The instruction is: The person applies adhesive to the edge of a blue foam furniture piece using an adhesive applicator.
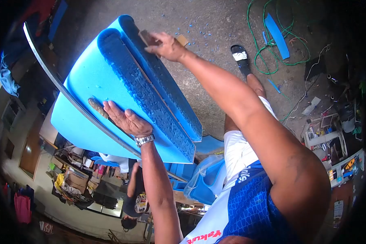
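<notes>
A large light-blue foam-like piece [85, 77] stands tilted, with two long darker blue edges [136, 85] that look rough and crumbly. My left hand [128, 118], with a metal watch at the wrist, lies on its smooth side, fingers apart. Beside those fingertips is a mottled brown object [96, 106]. Over the upper end of the rear dark edge, my right hand [166, 46] grips a small brown block [147, 37], somewhat blurred. A long thin curved metal strip [63, 89] runs along the left side of the piece.
Blue crumbs [191, 30] dot the concrete floor. A green cord [268, 61] and a blue strip [277, 38] lie at upper right, near my sandalled foot [240, 57]. A blue chair [209, 183] and another person [135, 199] are below; a cluttered rack [325, 134] stands at right.
</notes>
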